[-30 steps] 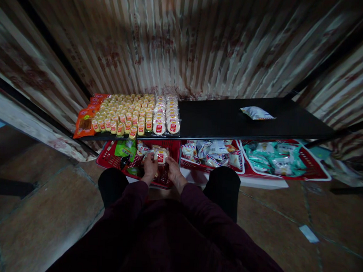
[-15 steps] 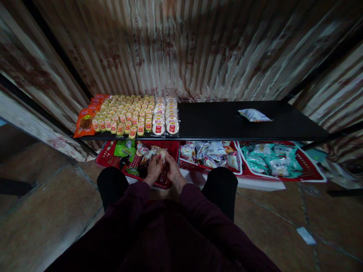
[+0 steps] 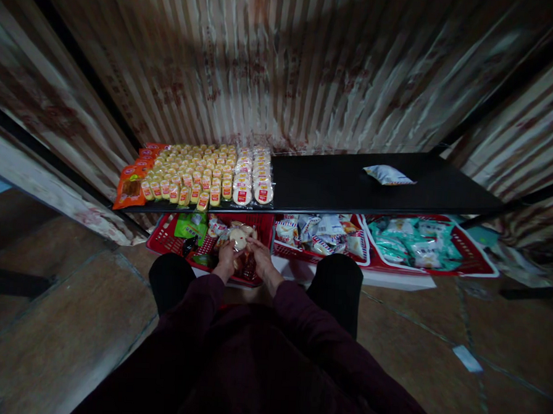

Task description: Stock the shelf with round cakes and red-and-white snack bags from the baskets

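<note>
Over the left red basket [image 3: 163, 241] on the floor, my left hand [image 3: 225, 260] and my right hand [image 3: 261, 259] meet on a small pale wrapped snack pack [image 3: 238, 238]. Both hands grip it between them, just above the other packs in the basket. A green pack [image 3: 191, 225] lies in the same basket to the left. Above the basket, the black shelf [image 3: 352, 186] carries rows of yellow snack packs [image 3: 190, 176], a column of white packs with red labels [image 3: 254, 176] and orange bags [image 3: 132, 184] at its left end.
A lone white bag [image 3: 388, 174] lies on the shelf's right part. Two more red baskets hold white-blue packs [image 3: 321, 229] and teal packs [image 3: 416, 239]. My dark knees [image 3: 171, 279] flank the left basket. Corrugated wall behind, tiled floor around, a paper scrap [image 3: 467, 358] at right.
The pack I held up a second ago with its red label showing went down into the basket; my hands now grip a pale pack low between them. The view shifted slightly.
</note>
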Tool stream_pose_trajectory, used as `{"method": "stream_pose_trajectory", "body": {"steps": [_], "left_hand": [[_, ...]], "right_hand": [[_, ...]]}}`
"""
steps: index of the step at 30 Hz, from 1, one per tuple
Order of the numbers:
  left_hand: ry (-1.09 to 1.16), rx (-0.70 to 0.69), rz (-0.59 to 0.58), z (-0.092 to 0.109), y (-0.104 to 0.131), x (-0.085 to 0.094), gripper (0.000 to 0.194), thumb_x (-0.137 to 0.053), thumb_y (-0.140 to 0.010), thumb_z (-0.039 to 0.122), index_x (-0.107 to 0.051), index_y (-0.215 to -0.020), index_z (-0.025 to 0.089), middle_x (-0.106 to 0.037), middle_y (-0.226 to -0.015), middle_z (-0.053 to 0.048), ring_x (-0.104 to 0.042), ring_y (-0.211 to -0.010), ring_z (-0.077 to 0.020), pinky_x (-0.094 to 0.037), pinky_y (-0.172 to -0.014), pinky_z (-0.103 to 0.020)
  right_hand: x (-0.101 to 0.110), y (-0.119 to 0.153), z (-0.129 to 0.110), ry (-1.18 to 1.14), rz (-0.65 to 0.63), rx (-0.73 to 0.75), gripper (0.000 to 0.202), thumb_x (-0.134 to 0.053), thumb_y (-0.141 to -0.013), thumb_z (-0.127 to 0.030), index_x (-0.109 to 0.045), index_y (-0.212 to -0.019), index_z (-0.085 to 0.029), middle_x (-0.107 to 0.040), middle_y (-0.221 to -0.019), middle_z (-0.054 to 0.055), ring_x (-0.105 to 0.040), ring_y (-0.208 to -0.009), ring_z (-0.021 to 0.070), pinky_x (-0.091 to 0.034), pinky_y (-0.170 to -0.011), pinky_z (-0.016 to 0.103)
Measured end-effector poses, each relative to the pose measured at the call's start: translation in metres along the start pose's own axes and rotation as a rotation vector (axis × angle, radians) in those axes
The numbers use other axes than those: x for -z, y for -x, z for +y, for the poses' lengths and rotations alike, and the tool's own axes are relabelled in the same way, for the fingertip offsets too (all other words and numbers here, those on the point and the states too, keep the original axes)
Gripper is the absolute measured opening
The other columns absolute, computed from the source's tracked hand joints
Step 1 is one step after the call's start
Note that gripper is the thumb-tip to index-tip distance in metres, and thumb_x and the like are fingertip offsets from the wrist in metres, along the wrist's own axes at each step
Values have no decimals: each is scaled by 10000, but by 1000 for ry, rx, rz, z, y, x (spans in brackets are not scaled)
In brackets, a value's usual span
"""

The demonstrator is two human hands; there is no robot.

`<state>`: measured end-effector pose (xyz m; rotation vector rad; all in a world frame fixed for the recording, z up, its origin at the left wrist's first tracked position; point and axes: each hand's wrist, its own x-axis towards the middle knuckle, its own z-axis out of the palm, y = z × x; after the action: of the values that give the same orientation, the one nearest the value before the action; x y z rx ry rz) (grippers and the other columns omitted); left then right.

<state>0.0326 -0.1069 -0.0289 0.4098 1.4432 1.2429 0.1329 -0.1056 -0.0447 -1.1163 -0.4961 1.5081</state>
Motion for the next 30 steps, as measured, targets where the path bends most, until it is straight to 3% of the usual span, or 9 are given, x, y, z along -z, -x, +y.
{"method": "stream_pose_trajectory", "body": {"steps": [6,10,14,20,24,30], "left_hand": [[37,4,-20,3,5,0,170,-540,-800,246,-601,-937,165,-673,-890,-55,-647,-763,-139,-540,-704,-268],[-99,-162,-33,0,9,-13,220,-576,-794,320,-636,-940,167,-685,-932,-67,-641,-878,-180,-519,-766,-286],[-294,-342,-73,0,14,-22,209,-611,-771,265,-664,-962,200,-676,-1032,-78,-593,-1031,-225,-460,-923,-349],[-611,-507,-4,2,24,-34,269,-569,-767,200,-674,-1014,216,-605,-1150,-99,-546,-1113,-250,-361,-1033,-385],[-668,-591,20,5,29,-46,282,-547,-780,189,-671,-1032,213,-580,-1189,-109,-509,-1158,-252,-348,-1047,-381],[-777,-784,12,16,36,-67,295,-480,-802,143,-661,-1030,191,-579,-1162,-89,-508,-1134,-214,-390,-1019,-371]], "right_hand": [[-6,2,-2,86,26,47,226,-738,-593,-296,-716,-788,-184,-724,-757,16,-640,-739,144,-488,-709,256],[-12,6,-10,112,-50,86,276,-707,-646,-391,-719,-846,-200,-722,-837,6,-633,-771,137,-477,-751,245],[-10,10,-18,106,-142,107,316,-685,-678,-440,-703,-893,-209,-717,-869,6,-637,-809,148,-479,-772,251],[1,7,-29,72,-88,163,285,-705,-627,-433,-669,-798,-208,-703,-774,-3,-625,-751,151,-483,-769,265],[7,4,-44,89,-98,188,329,-682,-655,-460,-669,-871,-211,-711,-853,22,-631,-816,167,-487,-763,270],[24,-15,-69,281,21,339,422,-654,-678,-502,-668,-956,-185,-699,-921,47,-614,-828,187,-484,-752,298]]}}
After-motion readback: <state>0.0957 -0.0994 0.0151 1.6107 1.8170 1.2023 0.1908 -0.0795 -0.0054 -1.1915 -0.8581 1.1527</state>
